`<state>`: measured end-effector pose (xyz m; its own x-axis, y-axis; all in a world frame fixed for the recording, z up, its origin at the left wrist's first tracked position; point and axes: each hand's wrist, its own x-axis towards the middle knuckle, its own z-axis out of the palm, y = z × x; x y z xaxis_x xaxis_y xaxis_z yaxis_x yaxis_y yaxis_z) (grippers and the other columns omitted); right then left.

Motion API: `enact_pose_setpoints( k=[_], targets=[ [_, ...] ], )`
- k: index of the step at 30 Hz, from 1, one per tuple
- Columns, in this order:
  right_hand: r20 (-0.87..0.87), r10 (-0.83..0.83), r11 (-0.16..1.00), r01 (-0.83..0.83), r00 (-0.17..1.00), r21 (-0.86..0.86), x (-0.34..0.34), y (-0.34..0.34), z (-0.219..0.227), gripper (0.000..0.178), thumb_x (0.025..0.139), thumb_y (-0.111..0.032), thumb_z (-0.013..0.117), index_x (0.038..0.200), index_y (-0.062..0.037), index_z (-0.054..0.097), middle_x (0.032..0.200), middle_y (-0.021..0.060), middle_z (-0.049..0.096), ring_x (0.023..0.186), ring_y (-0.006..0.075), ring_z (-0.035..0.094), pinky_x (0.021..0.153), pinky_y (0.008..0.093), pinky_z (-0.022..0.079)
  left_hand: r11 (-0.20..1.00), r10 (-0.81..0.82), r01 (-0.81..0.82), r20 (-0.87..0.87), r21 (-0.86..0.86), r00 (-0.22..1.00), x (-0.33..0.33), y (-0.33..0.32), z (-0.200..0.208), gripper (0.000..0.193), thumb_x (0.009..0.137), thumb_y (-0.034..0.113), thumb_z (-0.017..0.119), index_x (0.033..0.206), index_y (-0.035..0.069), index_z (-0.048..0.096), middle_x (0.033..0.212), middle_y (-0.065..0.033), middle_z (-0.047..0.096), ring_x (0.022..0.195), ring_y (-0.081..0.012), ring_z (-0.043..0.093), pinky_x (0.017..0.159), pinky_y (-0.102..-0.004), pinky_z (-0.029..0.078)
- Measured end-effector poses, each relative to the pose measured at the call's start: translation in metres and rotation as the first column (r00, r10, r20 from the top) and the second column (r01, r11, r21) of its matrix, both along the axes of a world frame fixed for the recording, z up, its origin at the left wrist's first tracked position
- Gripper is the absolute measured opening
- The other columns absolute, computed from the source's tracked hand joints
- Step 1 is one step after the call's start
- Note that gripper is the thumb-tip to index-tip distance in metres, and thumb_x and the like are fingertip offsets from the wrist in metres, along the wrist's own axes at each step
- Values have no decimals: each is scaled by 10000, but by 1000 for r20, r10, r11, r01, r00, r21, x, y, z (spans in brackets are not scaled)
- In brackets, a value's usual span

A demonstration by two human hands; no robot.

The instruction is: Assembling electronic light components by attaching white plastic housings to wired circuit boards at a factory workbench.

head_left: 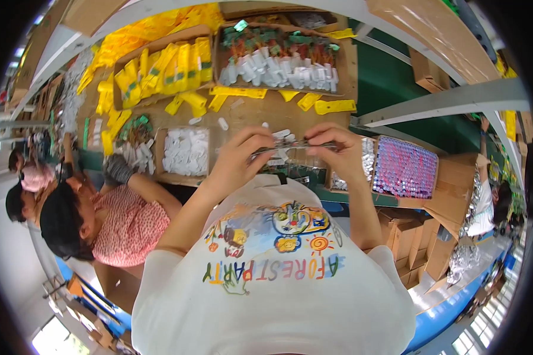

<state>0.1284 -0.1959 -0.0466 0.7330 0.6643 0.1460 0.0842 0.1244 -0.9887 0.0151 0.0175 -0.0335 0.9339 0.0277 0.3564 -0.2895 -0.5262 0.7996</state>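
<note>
A thin, shiny dark-and-silver strip (291,144) stretches between my two hands in front of my chest; its exact kind is too small to make out. My left hand (244,152) pinches its left end between thumb and fingers. At the other end my right hand (339,149) has its fingers closed on it in the same way. Small white plastic pieces (278,157) lie on the bench just behind and below the strip, partly covered by it. Left of my left hand, small white plastic covers (185,152) fill a cardboard box.
Ahead stands a tray of white parts with wires and green boards (278,65), beside a box of yellow packages (166,65). At right are purple-and-pink cylinders (404,167) in a box and a metal rail (450,103). A co-worker's gloved hand (119,170) is at left.
</note>
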Motion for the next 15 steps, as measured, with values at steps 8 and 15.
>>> enact_pose_setpoints(
  k=[8,15],
  targets=[
    [-52,92,994,-96,994,-61,4,5,-2,130,804,-63,700,926,-40,660,943,62,647,842,129,610,727,276,518,982,-53,-22,-380,-190,924,-6,11,-9,196,749,57,729,908,37,617,922,-34,636,825,-103,590,670,-221,464],
    [-435,130,991,-131,891,28,-3,16,-16,196,896,-167,614,1017,-19,658,952,61,656,832,117,622,653,259,545,479,-387,-57,-269,-876,882,9,3,-10,363,859,173,617,1150,-35,557,1172,-155,592,983,-220,611,828,-296,494]
  ],
)
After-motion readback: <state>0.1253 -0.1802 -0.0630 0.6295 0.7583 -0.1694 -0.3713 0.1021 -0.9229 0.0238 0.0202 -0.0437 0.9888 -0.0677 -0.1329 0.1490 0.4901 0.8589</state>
